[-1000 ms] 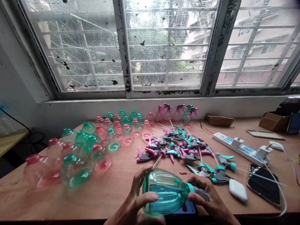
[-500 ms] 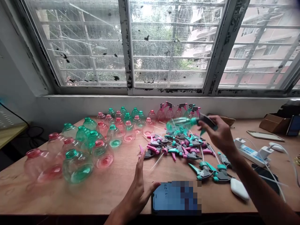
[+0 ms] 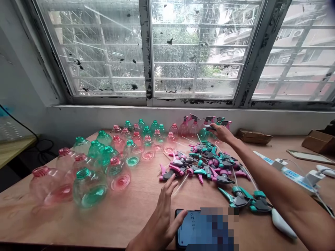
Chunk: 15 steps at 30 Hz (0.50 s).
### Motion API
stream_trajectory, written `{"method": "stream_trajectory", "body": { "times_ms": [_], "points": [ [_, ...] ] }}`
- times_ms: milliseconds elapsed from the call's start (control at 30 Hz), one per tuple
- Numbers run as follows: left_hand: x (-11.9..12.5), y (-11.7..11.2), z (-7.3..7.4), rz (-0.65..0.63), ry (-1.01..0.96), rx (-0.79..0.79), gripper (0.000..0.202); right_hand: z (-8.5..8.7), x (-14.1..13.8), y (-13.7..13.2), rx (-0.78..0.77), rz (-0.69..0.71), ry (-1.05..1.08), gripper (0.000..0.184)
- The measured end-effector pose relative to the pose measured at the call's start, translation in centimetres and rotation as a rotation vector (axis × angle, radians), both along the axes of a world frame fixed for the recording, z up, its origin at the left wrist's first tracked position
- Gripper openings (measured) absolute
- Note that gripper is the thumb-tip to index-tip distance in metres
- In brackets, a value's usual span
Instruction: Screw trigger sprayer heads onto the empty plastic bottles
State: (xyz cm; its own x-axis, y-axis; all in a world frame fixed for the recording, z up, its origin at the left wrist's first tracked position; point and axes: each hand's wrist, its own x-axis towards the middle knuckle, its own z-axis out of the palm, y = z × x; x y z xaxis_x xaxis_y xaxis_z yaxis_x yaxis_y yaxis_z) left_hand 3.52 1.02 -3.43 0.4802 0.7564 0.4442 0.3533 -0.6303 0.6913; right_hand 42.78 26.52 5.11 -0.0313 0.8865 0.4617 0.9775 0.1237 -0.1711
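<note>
My right hand reaches to the back of the table, its fingers closed on the dark head of a green spray bottle. That bottle stands about upright beside finished-looking pink spray bottles near the wall. My left hand is open with fingers spread, at the near edge of a heap of pink, teal and black trigger sprayer heads and just left of a phone. Clear pink and green bottles without heads, such as a green one, stand in groups on the left.
Two teal sprayer heads lie apart, in front of the heap. A white power strip with plugs and cables, a white mouse-like object and a cardboard box are on the right. A window rises behind the table.
My right hand has carried the green spray bottle away from me to the back row, turning it from lying sideways to upright. My left hand stays open by the phone. The view has shifted slightly.
</note>
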Motion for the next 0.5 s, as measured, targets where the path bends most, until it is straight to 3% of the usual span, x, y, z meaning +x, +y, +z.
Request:
{"method": "stream_trajectory", "body": {
  "times_ms": [300,500],
  "points": [
    [0.1,0.1,-0.1,0.002,0.016,-0.015,0.071,0.9,1.2,2.5,-0.048,-0.088,0.081,0.027],
    [0.3,0.1,-0.2,0.002,0.03,-0.01,0.072,0.7,1.7,3.3,0.001,-0.221,0.191,0.029]
  ]
}}
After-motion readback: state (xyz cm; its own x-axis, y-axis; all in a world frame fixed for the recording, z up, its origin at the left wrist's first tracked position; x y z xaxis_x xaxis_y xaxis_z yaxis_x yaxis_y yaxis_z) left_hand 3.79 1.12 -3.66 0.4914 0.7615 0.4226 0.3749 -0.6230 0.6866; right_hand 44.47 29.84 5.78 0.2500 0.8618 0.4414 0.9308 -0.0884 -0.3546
